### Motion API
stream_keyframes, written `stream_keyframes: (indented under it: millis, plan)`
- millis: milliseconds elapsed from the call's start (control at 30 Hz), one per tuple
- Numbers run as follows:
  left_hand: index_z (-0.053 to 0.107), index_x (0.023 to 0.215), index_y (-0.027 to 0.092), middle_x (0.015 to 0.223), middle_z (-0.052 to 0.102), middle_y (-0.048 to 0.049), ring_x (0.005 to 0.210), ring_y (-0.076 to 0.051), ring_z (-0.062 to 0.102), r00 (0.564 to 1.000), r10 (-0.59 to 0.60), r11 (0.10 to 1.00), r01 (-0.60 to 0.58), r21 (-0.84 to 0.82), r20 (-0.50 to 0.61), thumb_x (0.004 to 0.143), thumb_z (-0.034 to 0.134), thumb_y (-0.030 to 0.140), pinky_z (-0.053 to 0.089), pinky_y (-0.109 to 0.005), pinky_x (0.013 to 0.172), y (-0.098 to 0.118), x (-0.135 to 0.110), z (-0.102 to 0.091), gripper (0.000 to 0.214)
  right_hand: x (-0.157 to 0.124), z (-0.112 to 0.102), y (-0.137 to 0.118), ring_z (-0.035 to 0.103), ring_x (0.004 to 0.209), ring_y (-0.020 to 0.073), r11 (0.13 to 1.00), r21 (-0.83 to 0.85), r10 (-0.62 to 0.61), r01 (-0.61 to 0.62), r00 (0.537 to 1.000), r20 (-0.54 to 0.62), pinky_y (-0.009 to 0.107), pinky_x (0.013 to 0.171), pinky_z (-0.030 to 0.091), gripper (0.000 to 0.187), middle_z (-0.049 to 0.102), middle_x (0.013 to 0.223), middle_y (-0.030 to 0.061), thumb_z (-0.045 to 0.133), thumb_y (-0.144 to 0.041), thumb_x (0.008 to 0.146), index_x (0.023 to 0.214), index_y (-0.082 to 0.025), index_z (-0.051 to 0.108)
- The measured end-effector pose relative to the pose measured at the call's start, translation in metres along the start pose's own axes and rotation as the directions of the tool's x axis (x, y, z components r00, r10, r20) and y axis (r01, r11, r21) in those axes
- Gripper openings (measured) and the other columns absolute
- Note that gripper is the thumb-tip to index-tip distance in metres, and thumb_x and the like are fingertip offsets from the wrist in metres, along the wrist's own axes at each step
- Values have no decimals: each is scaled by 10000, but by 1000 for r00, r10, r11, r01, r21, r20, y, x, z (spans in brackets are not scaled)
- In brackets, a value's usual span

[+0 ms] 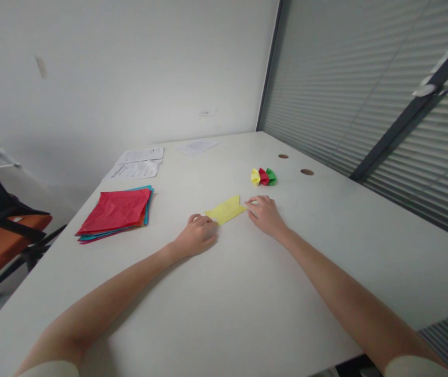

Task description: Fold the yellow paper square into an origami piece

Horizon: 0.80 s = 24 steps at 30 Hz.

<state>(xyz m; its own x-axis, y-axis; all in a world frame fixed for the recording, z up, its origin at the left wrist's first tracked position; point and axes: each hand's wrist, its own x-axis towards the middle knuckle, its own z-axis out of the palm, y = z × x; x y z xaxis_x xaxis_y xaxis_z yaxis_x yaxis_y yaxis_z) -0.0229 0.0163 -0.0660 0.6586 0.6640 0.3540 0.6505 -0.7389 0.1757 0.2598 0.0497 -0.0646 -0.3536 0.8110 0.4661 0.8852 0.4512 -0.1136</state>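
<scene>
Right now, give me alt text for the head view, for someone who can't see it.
A person's left hand and right hand are at opposite ends of a yellow paper on a white table. Beyond sit gathered yellow, red and green papers; at left lies a stack of colored sheets, red on top.

The left arm [129,285] comes in from eight o'clock, bent at the elbow [77,336], the forearm aimed toward two. The left hand [197,235] lies back upward, fingers curled, thumb pointing to three. The right arm [337,285] comes in from four o'clock, nearly straight, reaching toward ten. The right hand [263,213] shows its back, fingers bent, leading fingertips toward nine.
</scene>
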Motion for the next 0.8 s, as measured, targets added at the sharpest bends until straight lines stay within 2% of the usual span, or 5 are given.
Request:
stream_keyframes:
  millis: [133,233,433,567,800]
  plan:
    - [675,981,201,991,629,-88,950,-227,594,999,-20,1000,20,-5,33,852,565,233,438,-422,895,14,0,0,173,1,0,-39,556,978,217,949,206,-257,238,964,73,378,872,359,224,674,1008,78,536,-317,933,974,-213,730]
    - [681,941,188,991,626,-86,926,-204,608,1000,0,998,2,-68,27,839,585,222,466,-369,857,24,1,-1,144,-1,6,-61,586,954,202,908,289,-347,302,931,117,352,834,387,181,688,995,66,590,-310,907,977,-213,725]
    - [686,984,213,965,667,-62,887,-198,625,998,35,999,-35,19,-44,834,629,270,461,-353,801,21,7,-14,170,-2,17,-63,610,975,196,885,336,-372,322,923,94,343,817,415,154,710,1025,56,597,-244,903,977,-222,731]
    - [687,947,220,978,687,-51,901,-198,638,997,81,994,-82,77,14,801,679,303,443,-351,806,8,8,-17,168,-2,20,-59,631,957,190,890,314,-367,331,928,60,351,816,407,167,727,1012,53,577,-263,920,940,-224,739]
    - [642,789,157,749,652,-38,672,-146,624,957,277,908,-289,305,80,887,551,191,423,-299,682,6,6,-5,138,-3,19,-63,641,890,182,895,309,-346,322,938,25,341,779,392,129,734,950,51,635,-281,881,904,-202,734]
